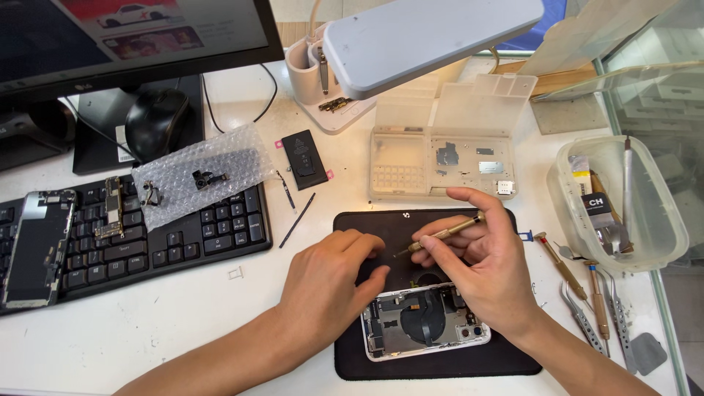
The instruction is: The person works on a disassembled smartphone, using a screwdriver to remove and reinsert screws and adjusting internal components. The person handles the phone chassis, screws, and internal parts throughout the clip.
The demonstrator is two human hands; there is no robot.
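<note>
In the head view, a slim brass-coloured screwdriver (444, 235) is being pinched between the thumb and fingertips of the right hand (477, 268), its tip pointing left and down toward the dark work mat (381, 367), while the left hand (330, 282) is being rested on the mat with its fingers curled loosely, gripping nothing and touching the upper left corner of the opened phone housing (422, 323). The housing is lying face-open on the lower part of the mat, partly hidden by both hands, with a dark round coil showing in its middle. For the step in hand to be done well, it is judged that the housing should be steadied by the left fingers so that it is not sliding, and that the driver should be brought down upright over the screw head rather than slanted, as it is being held now; whether a screw is already on the tip cannot be told. Light pressure is being called for, since a slanted bit could slip onto the parts nearby. Spare tools (587, 308) are lying on the table just right of the mat, a clear parts tray (440, 158) is sitting beyond it, and a keyboard (183, 235) bearing loose phone parts is lying well to the left
</note>
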